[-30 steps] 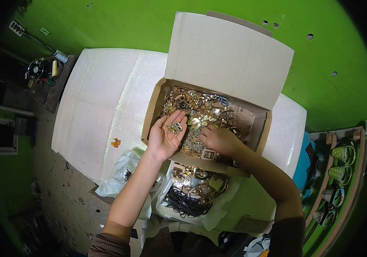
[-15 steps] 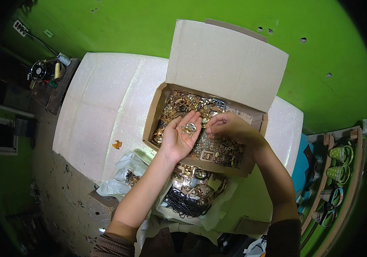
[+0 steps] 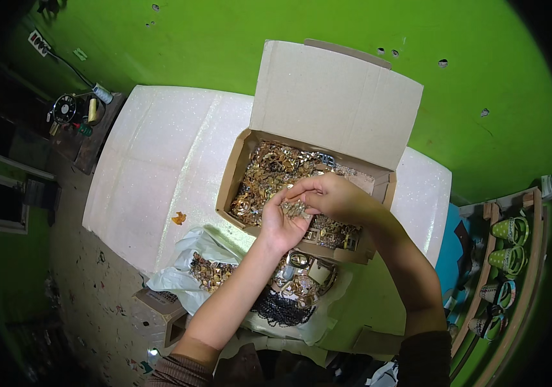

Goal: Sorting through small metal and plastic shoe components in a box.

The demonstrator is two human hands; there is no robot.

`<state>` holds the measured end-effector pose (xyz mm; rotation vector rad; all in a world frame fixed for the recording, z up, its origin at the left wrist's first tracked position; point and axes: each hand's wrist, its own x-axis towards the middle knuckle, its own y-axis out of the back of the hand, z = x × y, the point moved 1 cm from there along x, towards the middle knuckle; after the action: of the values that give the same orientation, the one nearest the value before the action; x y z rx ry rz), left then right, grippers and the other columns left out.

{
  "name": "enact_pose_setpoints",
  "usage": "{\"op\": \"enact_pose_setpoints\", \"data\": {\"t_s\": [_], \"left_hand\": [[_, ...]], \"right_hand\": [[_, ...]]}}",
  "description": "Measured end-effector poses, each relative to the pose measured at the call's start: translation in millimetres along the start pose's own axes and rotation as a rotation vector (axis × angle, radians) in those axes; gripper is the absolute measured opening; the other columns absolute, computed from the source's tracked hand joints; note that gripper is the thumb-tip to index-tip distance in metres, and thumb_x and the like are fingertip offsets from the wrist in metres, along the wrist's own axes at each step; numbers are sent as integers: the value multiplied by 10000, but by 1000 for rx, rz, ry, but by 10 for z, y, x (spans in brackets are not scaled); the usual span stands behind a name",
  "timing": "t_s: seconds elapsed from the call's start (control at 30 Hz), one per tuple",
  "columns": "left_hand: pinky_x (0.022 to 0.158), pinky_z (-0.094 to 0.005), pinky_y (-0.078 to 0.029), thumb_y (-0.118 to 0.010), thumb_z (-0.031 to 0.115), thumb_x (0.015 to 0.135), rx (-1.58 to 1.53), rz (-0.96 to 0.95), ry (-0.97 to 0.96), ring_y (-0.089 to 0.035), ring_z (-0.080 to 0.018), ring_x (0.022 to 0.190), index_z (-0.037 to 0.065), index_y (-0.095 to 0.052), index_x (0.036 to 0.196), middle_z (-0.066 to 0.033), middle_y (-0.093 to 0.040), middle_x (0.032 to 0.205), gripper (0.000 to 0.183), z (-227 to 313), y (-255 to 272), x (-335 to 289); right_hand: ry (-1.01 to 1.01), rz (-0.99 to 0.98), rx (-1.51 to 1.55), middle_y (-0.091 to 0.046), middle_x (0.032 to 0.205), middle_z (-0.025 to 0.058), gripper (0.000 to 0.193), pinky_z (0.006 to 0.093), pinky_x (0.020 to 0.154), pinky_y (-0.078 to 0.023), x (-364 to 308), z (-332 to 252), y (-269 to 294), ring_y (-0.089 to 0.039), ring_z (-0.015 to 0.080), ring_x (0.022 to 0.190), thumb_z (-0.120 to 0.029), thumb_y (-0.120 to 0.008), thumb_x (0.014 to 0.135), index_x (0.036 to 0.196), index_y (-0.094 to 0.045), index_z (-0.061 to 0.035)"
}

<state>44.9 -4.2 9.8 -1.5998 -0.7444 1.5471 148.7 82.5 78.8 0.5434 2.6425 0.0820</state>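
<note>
My left hand (image 3: 280,227) is palm up and cupped, holding a small heap of shiny silvery ornaments (image 3: 294,208). Over that palm, my right hand (image 3: 337,198) has its thumb and fingers brought together, touching the heap; whatever sits between the fingertips is too small to make out. Both hands are above the front part of an open cardboard box (image 3: 229,174) filled with gold and silver-coloured metal ornaments (image 3: 269,169). The box's lid (image 3: 334,97) stands raised at the back.
A glittery white tabletop (image 3: 153,155) bears the box and a small orange-brown scrap (image 3: 178,218). Nearer me are a pale plastic bag (image 3: 182,261) of ornaments, larger buckles (image 3: 308,277) and black bead strands (image 3: 282,309). Sandals (image 3: 509,259) hang on a wooden rack at right.
My right hand has moved left from over the box to my left palm. The left fingers have curled inward, and the view has shifted slightly.
</note>
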Motion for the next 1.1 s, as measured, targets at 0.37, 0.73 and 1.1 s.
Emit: {"op": "enact_pose_setpoints", "data": {"t_s": [0.37, 0.73, 1.1], "left_hand": [[751, -323, -482, -357, 252, 912, -6, 42, -28, -540, -198, 906, 20, -406, 1088, -101, -501, 1032, 295, -136, -162, -145], [933, -347, -424, -348, 168, 919, -194, -46, 23, -497, -238, 1070, -15, -452, 1165, -138, -502, 1164, 324, 6, 37, -928], [946, -366, -405, -378, 177, 913, -136, -25, 140, -471, -257, 1104, 22, -464, 1137, -115, -512, 1152, 285, 665, 808, -1827]], "right_hand": [[18, -8, 414, -538, 1125, 117, 373, 252, 884, -428, -295, -264, -36, -510, 162, 1055, 54, -371, 819, 1169, -487, -5], [201, 189, 1339, -446, 1204, 230, 430, 414, 957, -388, -884, 185, -648, -462, 321, 1113, 46, -338, 813, 1243, -340, 36], [181, 163, 1481, -374, 1262, 258, 459, 407, 984, -354, -799, 246, -1971, -397, 337, 1180, -32, -324, 849, 1291, -238, 56]]}}
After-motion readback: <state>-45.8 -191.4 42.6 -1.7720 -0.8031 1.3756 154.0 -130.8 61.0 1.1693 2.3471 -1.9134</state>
